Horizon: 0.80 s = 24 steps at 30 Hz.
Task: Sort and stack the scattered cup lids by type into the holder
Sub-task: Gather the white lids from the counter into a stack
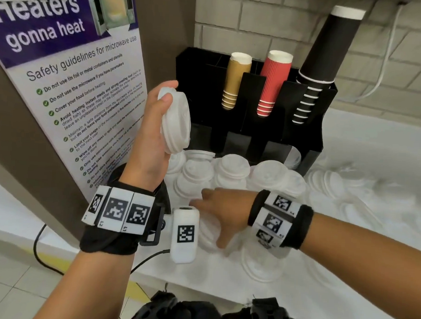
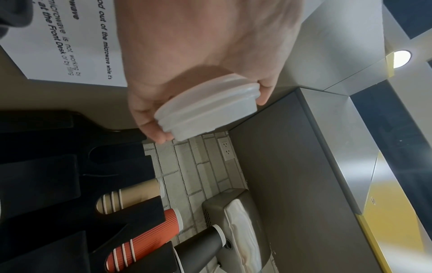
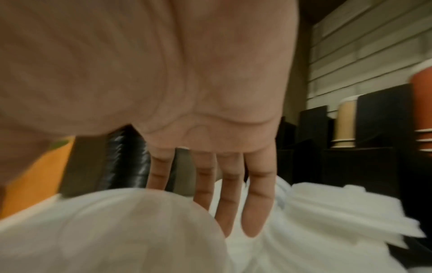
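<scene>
My left hand (image 1: 157,122) grips a small stack of white domed cup lids (image 1: 176,123) on edge, raised in front of the black holder (image 1: 310,140). In the left wrist view its fingers (image 2: 154,125) and thumb curl round that stack (image 2: 208,107). My right hand (image 1: 216,208) hovers palm down over the white lids (image 1: 228,170) scattered on the counter, fingers (image 3: 254,212) straight and spread, holding nothing. Blurred white lids (image 3: 105,230) lie under it. Several short lid stacks stand before the holder's lower slots.
The holder carries tan (image 1: 234,85), red (image 1: 272,84) and black (image 1: 316,77) cup stacks in its upper slots. A microwave safety poster (image 1: 69,78) covers the panel at left. More lids (image 1: 330,182) lie right of the holder. A brick wall stands behind.
</scene>
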Each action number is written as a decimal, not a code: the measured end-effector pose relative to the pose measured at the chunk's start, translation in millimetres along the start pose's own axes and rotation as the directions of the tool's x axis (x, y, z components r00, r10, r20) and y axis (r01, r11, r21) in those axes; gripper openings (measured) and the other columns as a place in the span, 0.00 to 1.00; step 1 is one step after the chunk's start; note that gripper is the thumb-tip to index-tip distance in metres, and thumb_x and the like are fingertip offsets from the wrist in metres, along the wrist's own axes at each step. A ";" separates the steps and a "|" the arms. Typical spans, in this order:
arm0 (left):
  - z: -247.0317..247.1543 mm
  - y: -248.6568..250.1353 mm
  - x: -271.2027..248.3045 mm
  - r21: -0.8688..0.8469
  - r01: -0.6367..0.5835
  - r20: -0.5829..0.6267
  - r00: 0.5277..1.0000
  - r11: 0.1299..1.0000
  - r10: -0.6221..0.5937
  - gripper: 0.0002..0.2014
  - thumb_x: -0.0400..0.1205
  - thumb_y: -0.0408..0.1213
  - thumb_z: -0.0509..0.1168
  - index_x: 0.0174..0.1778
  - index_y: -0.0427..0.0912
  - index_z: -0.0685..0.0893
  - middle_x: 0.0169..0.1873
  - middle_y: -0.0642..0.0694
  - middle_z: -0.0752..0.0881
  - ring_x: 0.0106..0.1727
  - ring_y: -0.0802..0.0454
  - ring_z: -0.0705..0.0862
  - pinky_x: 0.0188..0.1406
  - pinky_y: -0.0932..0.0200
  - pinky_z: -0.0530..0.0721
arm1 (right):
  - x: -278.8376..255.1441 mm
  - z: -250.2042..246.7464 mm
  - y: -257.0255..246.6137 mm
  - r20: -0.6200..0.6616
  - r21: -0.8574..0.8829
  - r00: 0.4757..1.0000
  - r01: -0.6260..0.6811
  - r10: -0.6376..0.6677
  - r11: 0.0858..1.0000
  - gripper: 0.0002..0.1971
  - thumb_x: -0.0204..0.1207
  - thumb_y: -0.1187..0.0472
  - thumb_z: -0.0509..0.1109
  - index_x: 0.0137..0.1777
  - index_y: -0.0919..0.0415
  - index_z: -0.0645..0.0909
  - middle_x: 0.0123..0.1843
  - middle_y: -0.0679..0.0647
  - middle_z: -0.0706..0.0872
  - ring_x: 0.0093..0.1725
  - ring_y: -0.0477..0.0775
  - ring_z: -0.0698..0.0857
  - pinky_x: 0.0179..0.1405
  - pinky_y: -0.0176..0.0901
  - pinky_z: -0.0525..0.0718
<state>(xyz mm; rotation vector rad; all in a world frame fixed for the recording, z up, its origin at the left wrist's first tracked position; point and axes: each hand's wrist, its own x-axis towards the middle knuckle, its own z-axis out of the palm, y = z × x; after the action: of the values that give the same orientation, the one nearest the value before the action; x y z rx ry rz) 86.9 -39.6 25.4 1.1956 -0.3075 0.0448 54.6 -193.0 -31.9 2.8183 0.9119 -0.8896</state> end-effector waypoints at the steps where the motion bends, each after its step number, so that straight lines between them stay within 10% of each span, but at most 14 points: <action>1: 0.1 0.0 0.0 0.006 -0.002 -0.004 1.000 1.000 0.002 0.19 0.77 0.51 0.56 0.63 0.53 0.78 0.52 0.52 0.79 0.54 0.56 0.78 0.53 0.56 0.77 | -2.7 -7.2 5.2 -0.077 0.073 0.997 -0.003 0.008 0.997 0.42 0.62 0.50 0.83 0.74 0.49 0.63 0.59 0.54 0.71 0.53 0.58 0.79 0.51 0.53 0.84; 5: 0.7 0.9 -0.3 0.027 -0.006 -0.029 1.000 1.000 0.006 0.19 0.77 0.51 0.57 0.63 0.52 0.78 0.53 0.52 0.79 0.57 0.56 0.78 0.59 0.57 0.75 | -23.8 -45.2 30.8 -0.415 0.307 0.905 0.041 0.095 0.951 0.37 0.61 0.51 0.83 0.68 0.52 0.69 0.59 0.51 0.78 0.54 0.52 0.80 0.51 0.46 0.84; 11: 8.8 -3.6 -4.5 0.063 0.055 -0.026 0.998 0.997 -0.053 0.19 0.77 0.52 0.58 0.62 0.53 0.78 0.61 0.47 0.82 0.64 0.51 0.81 0.67 0.50 0.77 | -51.0 -79.3 34.2 -0.737 0.593 0.646 0.478 0.198 0.649 0.31 0.68 0.62 0.80 0.68 0.52 0.70 0.60 0.50 0.78 0.52 0.48 0.86 0.53 0.44 0.88; 15: 15.5 -5.8 -6.9 0.060 0.109 0.044 0.993 0.992 -0.112 0.21 0.78 0.51 0.58 0.66 0.51 0.78 0.69 0.40 0.80 0.70 0.43 0.80 0.73 0.34 0.75 | -49.9 -81.7 20.6 -0.745 0.583 0.653 0.538 0.136 0.609 0.35 0.67 0.66 0.81 0.72 0.53 0.70 0.63 0.51 0.77 0.58 0.52 0.85 0.52 0.50 0.89; 24: 19.0 -5.1 -9.0 0.030 0.132 0.027 0.991 0.991 -0.133 0.28 0.79 0.53 0.57 0.75 0.46 0.72 0.72 0.39 0.78 0.71 0.42 0.79 0.72 0.30 0.74 | -45.3 -78.3 12.0 -0.732 0.585 0.670 0.528 0.121 0.615 0.33 0.66 0.69 0.81 0.69 0.56 0.71 0.66 0.52 0.76 0.59 0.50 0.84 0.52 0.53 0.89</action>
<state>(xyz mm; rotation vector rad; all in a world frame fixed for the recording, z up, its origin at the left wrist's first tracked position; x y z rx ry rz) 75.3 -57.9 24.7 1.2428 -0.2527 -0.0844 71.1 -209.9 56.3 4.0477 1.1892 -0.0402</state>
